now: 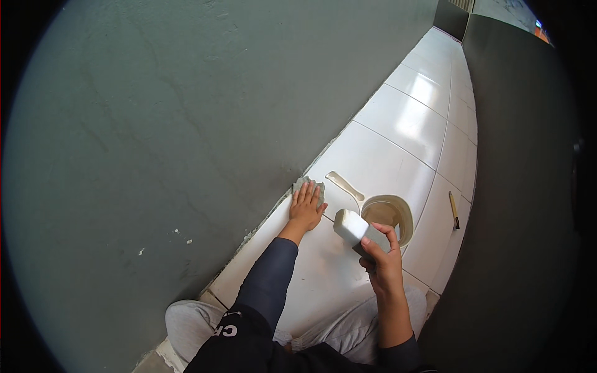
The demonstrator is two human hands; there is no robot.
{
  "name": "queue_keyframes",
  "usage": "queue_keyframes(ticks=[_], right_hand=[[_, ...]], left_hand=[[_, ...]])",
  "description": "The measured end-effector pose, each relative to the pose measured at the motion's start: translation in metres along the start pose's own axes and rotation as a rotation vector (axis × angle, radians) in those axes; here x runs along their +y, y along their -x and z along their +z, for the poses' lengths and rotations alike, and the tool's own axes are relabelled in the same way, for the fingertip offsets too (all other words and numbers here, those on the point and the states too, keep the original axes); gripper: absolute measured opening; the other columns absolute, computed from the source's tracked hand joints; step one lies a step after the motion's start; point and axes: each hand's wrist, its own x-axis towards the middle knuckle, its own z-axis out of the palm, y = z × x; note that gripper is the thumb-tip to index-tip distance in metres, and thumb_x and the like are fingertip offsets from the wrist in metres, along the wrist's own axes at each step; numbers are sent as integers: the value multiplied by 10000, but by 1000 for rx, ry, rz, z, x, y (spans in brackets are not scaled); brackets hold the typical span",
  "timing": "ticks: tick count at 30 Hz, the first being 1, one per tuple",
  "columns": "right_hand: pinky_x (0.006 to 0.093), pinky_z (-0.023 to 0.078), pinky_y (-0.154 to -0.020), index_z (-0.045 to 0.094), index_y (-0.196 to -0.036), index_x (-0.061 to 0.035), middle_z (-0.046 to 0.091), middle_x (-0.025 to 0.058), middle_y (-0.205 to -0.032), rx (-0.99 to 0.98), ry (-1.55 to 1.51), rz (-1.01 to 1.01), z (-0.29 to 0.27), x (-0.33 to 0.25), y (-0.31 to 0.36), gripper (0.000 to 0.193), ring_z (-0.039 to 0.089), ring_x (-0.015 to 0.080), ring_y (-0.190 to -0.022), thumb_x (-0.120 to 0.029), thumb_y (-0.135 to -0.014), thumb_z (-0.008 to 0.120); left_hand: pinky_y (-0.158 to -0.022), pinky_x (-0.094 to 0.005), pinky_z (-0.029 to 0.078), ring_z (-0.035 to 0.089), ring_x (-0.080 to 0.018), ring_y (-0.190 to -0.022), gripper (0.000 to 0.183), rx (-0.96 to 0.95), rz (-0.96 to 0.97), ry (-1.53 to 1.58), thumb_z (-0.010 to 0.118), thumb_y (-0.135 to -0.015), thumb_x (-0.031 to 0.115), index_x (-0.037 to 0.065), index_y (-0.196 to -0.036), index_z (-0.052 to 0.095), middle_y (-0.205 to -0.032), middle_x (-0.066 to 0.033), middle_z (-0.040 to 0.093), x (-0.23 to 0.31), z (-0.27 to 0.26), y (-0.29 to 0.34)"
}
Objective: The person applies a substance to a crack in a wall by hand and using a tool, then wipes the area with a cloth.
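My left hand (306,206) lies flat, fingers together, pressing a small grey cloth or sponge (306,183) onto the white floor tile (373,161) right at the foot of the grey wall (155,124). My right hand (384,258) is raised above the tile and grips a pale rectangular block (351,227), one end sticking out toward the left hand. Just behind the block stands a beige scoop-like bowl (390,212) with a long handle (344,185) pointing toward the wall.
A thin tool with a yellowish handle (454,210) lies on the tile near the dark wall (522,186) on the right. White tiles run on as a narrow strip between both walls. My bent knees (186,320) are at the lower edge.
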Motion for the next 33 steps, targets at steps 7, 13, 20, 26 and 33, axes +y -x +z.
queue_keyframes(ticks=[7, 13, 20, 26, 33], right_hand=[[204, 398, -484, 503, -1057, -163, 565, 20, -867, -8, 78, 43, -12, 1, -5, 366, 552, 109, -709, -120, -750, 698], [205, 385, -469, 507, -1044, -164, 563, 16, -861, -18, 74, 34, -16, 4, -7, 360, 546, 106, -715, -143, -745, 705], [194, 301, -436, 522, -1036, -142, 565, 28, -814, 6, 21, 7, -11, 8, -6, 368, 439, 64, -569, -105, -727, 719], [196, 285, -435, 518, -1041, -142, 565, 24, -816, -11, 4, 12, -14, 6, -5, 364, 441, 63, -576, -107, -734, 711], [191, 275, -436, 521, -1034, -145, 563, 12, -793, -8, 25, -21, -17, 8, -6, 366, 452, 54, -589, -123, -727, 721]], left_hand=[[-1115, -362, -7, -23, -191, -1391, 608, -9, -165, 99, 152, -944, 489, 150, -1447, 109, -1515, -22, 24, -1, -1, -10], [-1117, -354, 26, 21, -170, -1389, 609, -1, -210, 146, 152, -943, 501, 156, -1444, 131, -1511, -2, 73, -14, -3, 3], [-1115, -360, 49, 59, -177, -1386, 596, 34, -249, 124, 183, -948, 483, 151, -1442, 144, -1506, -17, 104, -23, 4, 32], [-1114, -362, 64, 91, -168, -1378, 602, 84, -298, 116, 223, -941, 489, 147, -1434, 182, -1500, -20, 131, -24, 7, 58], [-1115, -363, 58, 89, -168, -1377, 593, 79, -353, 115, 251, -941, 471, 152, -1435, 175, -1500, -10, 132, -31, 11, 94]])
